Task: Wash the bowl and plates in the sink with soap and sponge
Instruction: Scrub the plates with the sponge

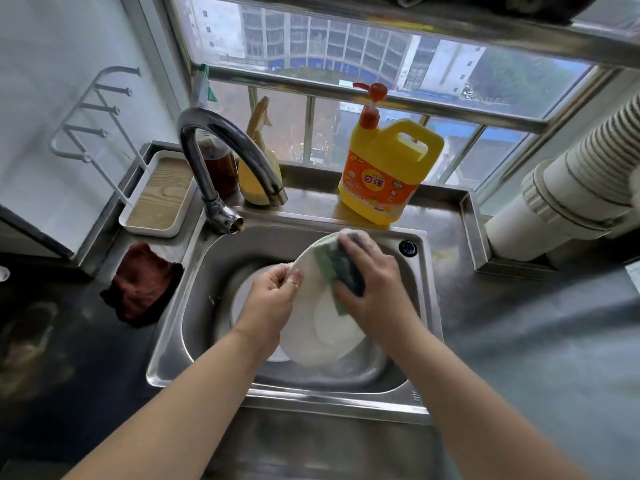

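A white plate (323, 327) is held tilted over the steel sink (349, 398), its face covered with suds. My left hand (272, 297) grips the plate's left rim. My right hand (372, 280) presses a green and dark sponge (334, 268) against the upper part of the plate. Under the held plate, more white dishes (242, 296) lie in the sink bowl, mostly hidden. A yellow dish soap bottle (384, 174) with a red pump stands on the ledge behind the sink.
The curved tap (221, 150) arches over the sink's left back corner. A dark red cloth (143, 284) lies on the counter to the left, behind it a white tray with a wire rack (157, 199). A ribbed white pipe (571, 188) stands at the right.
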